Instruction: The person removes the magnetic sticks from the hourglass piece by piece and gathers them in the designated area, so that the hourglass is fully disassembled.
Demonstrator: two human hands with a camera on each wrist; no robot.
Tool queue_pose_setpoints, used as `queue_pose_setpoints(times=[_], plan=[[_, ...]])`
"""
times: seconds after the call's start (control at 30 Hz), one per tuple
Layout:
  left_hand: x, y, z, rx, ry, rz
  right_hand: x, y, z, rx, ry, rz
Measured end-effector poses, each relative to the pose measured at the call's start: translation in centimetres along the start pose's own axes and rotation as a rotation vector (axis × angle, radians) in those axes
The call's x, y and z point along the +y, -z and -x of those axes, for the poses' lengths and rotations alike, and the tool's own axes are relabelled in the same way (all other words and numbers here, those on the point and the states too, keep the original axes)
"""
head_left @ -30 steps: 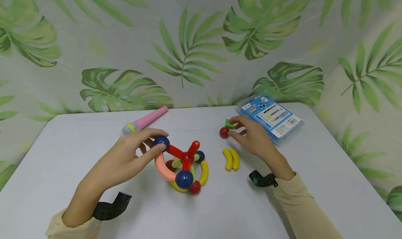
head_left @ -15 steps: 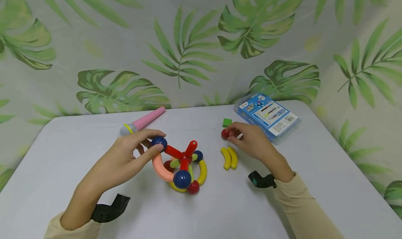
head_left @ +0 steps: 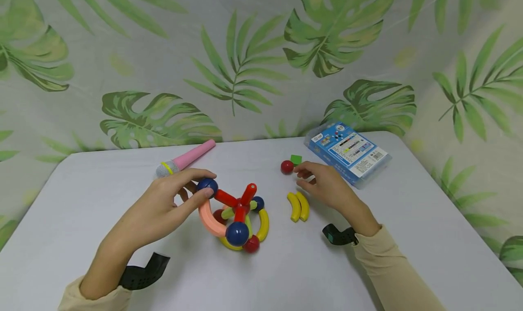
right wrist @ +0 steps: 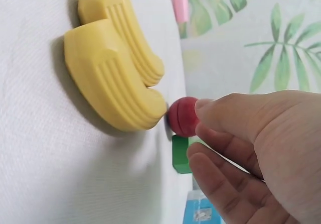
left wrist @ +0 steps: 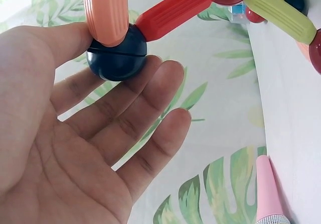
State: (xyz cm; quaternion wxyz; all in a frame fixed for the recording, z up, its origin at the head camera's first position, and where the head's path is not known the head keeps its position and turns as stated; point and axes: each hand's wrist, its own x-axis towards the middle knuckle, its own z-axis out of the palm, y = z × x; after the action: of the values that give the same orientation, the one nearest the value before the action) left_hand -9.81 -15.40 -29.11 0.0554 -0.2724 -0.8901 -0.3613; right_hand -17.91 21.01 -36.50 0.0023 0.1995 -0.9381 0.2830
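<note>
My left hand (head_left: 169,206) pinches a dark blue ball (left wrist: 118,56) between thumb and fingers. That ball is a corner of a magnetic rod-and-ball structure with red straight rods (head_left: 226,197), a curved salmon rod (head_left: 210,220), curved yellow rods and more red and blue balls. To the right, my right hand (head_left: 327,186) hovers low with loosely bent fingers and nothing in them. A loose red ball (head_left: 287,167) lies just left of its fingertips, a small gap apart in the head view. A green block (head_left: 296,160) sits right behind the ball.
Two curved yellow rods (head_left: 299,206) lie side by side in front of the right hand. A blue-labelled plastic case (head_left: 349,152) is at the back right. A pink toy microphone (head_left: 188,156) lies behind the left hand. A leaf-print cloth (head_left: 253,66) hangs behind the white table.
The right fingers came onto the loose red ball, and now the ball sits farther left and back, apart from them. The left hand keeps its hold on the blue ball.
</note>
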Motion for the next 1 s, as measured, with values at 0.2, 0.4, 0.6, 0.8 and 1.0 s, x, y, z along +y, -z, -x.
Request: queue_pose_setpoints(times=[0.2,0.4,0.6,0.8,1.0], plan=[[-0.1,0.0,0.0,0.002,-0.011,0.004,-0.9,0.3,0.1,0.012,0.026,-0.012],[0.0,-0.1,-0.1,0.001,-0.030,0.009,-3.4,1.2,0.8,0.071,0.116,-0.058],[0.1,-0.2,-0.1,-0.011,-0.025,0.014,-7.3,1.7,2.2,0.075,0.298,-0.244],[0.2,-0.2,-0.1,0.000,-0.023,0.016,-9.6,-0.2,2.8,-0.009,0.401,-0.266],[0.3,-0.5,-0.2,0.012,-0.036,0.028,-10.3,-1.3,3.0,-0.003,0.394,-0.261]])
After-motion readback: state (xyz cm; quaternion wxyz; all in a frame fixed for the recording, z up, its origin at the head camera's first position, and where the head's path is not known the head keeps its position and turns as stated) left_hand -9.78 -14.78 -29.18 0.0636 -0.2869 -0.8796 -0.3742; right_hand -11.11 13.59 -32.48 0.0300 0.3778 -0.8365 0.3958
